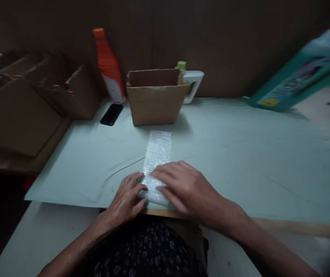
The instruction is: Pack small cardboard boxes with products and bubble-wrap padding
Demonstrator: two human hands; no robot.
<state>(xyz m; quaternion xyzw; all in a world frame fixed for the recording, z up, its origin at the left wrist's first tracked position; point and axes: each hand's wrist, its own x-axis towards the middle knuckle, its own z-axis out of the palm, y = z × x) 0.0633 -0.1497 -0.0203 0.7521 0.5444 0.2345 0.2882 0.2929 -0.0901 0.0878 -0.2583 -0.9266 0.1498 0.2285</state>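
Bubble wrap strip, near end under flat left hand & right hand.

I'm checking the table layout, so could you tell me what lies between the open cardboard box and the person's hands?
In the head view, only the bubble wrap strip spans that stretch: it runs from just before the cardboard box to under the left hand and right hand.

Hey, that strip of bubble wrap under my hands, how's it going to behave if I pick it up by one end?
The bubble wrap strip is thin and lies flat on the table, so it will probably droop, and likely feels very light. Both the left hand and right hand press its near end, perhaps because it tends to spring back.
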